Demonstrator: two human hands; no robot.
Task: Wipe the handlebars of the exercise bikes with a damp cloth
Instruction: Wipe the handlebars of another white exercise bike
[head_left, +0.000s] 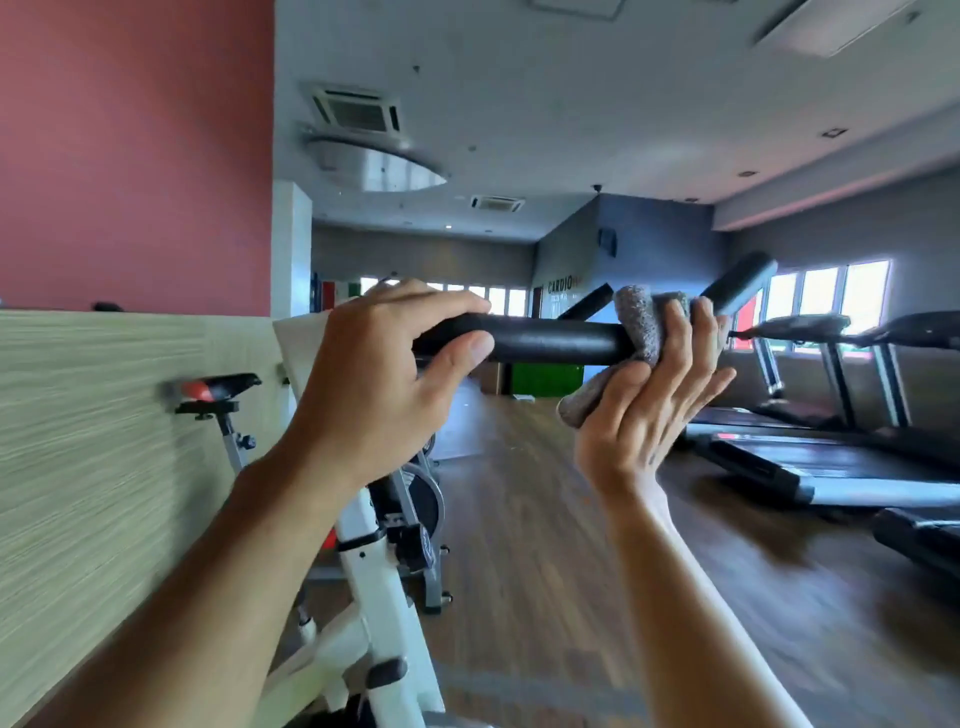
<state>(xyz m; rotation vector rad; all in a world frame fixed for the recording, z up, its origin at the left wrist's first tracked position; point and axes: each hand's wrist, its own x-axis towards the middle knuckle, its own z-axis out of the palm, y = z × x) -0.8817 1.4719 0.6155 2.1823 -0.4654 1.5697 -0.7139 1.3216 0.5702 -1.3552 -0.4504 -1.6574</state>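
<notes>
A black padded handlebar (556, 340) runs across the middle of the view, with its right end (743, 283) bending up and away. My left hand (384, 379) grips the bar's left part, fingers over the top and thumb underneath. A grey cloth (636, 319) is wrapped around the bar further right. My right hand (654, 400) holds the cloth against the bar from below, fingers curled up behind it. The white frame of the exercise bike (374, 587) drops away beneath my arms.
A second exercise bike with a black and red saddle (218, 389) stands by the wood-grain wall panel (104, 441) on the left. Treadmills (841, 431) line the right side under the windows. Wooden floor (524, 519) stretches ahead between them.
</notes>
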